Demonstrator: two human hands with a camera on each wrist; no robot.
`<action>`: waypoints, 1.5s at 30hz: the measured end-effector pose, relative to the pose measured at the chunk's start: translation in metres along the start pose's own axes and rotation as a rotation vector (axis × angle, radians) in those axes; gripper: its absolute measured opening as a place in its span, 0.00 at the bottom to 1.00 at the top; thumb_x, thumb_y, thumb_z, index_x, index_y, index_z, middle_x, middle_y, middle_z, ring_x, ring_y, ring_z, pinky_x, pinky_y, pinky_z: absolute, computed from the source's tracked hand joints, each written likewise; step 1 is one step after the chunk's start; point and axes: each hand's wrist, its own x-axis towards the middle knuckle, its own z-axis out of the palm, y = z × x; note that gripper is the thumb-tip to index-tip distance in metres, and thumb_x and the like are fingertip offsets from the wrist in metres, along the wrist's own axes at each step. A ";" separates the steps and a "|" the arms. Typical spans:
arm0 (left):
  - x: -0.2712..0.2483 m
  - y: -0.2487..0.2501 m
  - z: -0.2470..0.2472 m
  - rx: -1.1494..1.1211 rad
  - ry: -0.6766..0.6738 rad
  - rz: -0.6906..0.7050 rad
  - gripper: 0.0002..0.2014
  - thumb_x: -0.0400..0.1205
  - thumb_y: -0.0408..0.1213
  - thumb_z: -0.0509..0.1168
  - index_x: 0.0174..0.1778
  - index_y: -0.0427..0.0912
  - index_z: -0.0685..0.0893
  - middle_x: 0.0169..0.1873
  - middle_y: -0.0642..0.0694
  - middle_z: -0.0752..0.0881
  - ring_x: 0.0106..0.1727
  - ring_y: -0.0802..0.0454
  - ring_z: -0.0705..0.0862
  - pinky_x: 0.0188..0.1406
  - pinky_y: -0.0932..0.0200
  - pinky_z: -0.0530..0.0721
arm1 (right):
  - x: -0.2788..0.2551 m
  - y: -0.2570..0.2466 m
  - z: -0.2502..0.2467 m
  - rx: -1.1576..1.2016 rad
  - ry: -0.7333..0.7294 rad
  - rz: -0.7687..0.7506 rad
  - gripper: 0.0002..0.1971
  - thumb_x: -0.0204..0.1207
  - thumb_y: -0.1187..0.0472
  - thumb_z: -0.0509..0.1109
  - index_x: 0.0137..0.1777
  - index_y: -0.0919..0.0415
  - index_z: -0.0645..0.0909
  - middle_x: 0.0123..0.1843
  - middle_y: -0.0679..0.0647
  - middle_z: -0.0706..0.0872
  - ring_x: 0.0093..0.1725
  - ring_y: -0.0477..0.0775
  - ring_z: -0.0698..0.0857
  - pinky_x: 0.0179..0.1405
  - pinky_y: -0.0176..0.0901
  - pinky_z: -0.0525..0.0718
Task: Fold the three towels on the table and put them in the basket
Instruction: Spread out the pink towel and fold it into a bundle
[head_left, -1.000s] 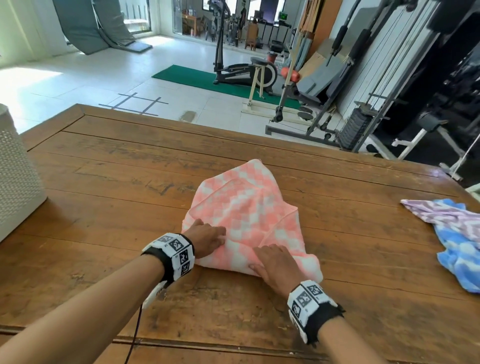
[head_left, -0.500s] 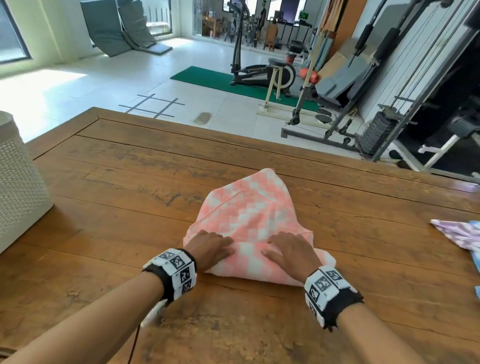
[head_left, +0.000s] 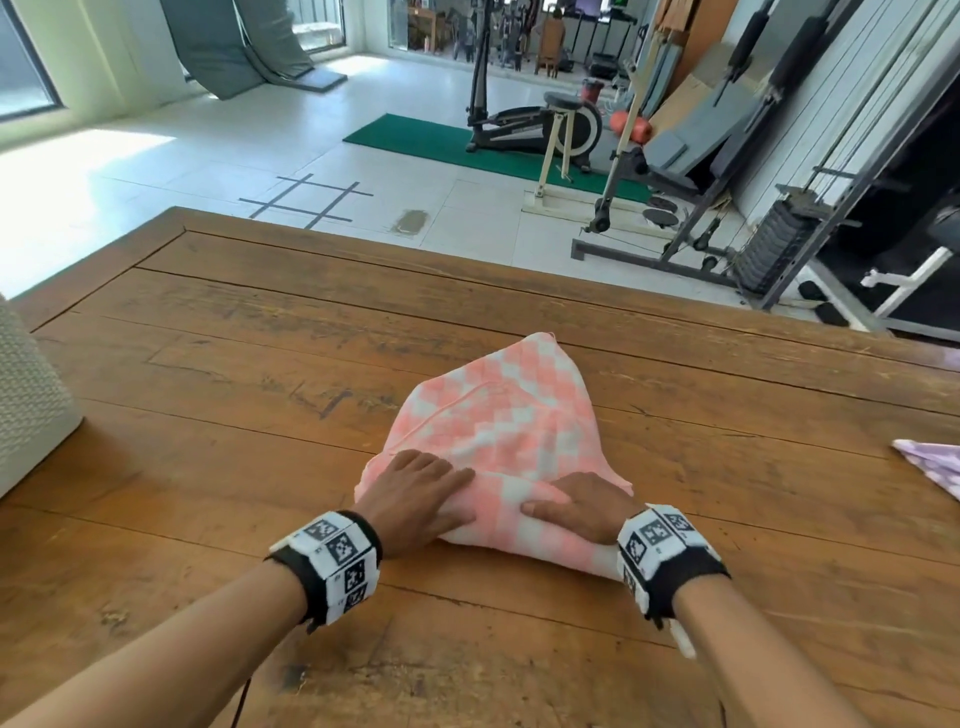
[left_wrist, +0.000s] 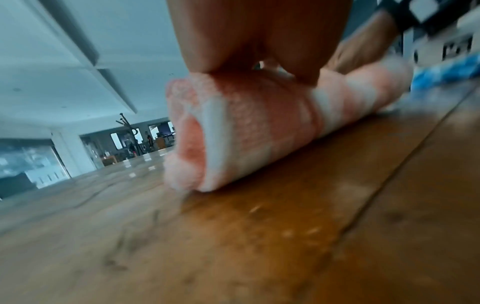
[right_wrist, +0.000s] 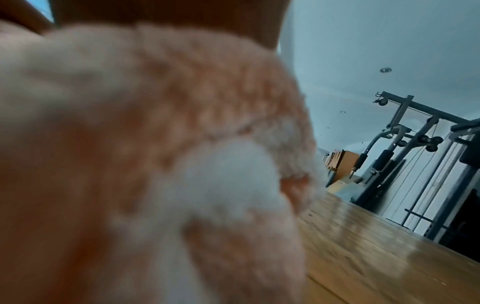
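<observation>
Basket: white basket (head_left: 31, 400) with a perforated wall, standing at the left edge of the wooden table (head_left: 260, 364); cut off by the head view's frame, its opening out of sight, so its contents cannot be told
Pink towel: pink-and-white checked towel (head_left: 509, 421), on the table in front of the person, its near edge rolled into a thick tube and its far part spread flat, tapering to a point
Left hand: left hand (head_left: 415, 499), fingers straight and flat, pressing the left end of the roll; the left wrist view shows the roll's open end (left_wrist: 192, 144) just under the palm
Right hand: right hand (head_left: 582, 506), fingers flat along the right end of the roll, thumb pointing towards the left hand; holding nothing closed
Second towel: lilac-patterned towel (head_left: 932, 460), at the right edge of the table, well apart from the pink one; mostly cut off by the frame
Blue fabric: blue-and-white fabric (left_wrist: 446, 72), seen beyond the roll in the left wrist view, blurred; whether it is part of the lilac towel or a separate one cannot be told
Hard to make out: the right wrist view is filled by blurred pink pile (right_wrist: 155, 164) at close range; only table boards and gym equipment (right_wrist: 415, 154) show to its right
Background: exercise machine on a green mat (head_left: 441, 143) on the tiled floor beyond the table
</observation>
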 end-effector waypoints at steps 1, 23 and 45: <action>0.004 -0.005 0.001 -0.004 -0.025 -0.014 0.40 0.76 0.70 0.33 0.76 0.52 0.68 0.69 0.48 0.78 0.70 0.48 0.75 0.73 0.52 0.65 | 0.003 -0.002 -0.003 -0.024 0.001 -0.005 0.40 0.65 0.19 0.52 0.60 0.49 0.81 0.57 0.49 0.86 0.52 0.52 0.83 0.57 0.52 0.80; 0.068 -0.011 -0.028 -0.044 -0.128 0.018 0.27 0.82 0.60 0.57 0.72 0.49 0.73 0.59 0.46 0.85 0.60 0.46 0.81 0.59 0.52 0.74 | 0.037 0.011 -0.047 0.103 -0.139 -0.053 0.25 0.66 0.37 0.75 0.61 0.48 0.84 0.57 0.48 0.87 0.58 0.52 0.83 0.64 0.52 0.77; 0.014 0.025 -0.044 -0.019 -0.293 0.056 0.36 0.81 0.52 0.62 0.83 0.49 0.56 0.74 0.43 0.73 0.72 0.44 0.71 0.73 0.49 0.67 | -0.015 -0.042 -0.020 -0.239 -0.055 0.042 0.25 0.77 0.43 0.60 0.70 0.54 0.74 0.70 0.56 0.79 0.66 0.59 0.76 0.68 0.53 0.69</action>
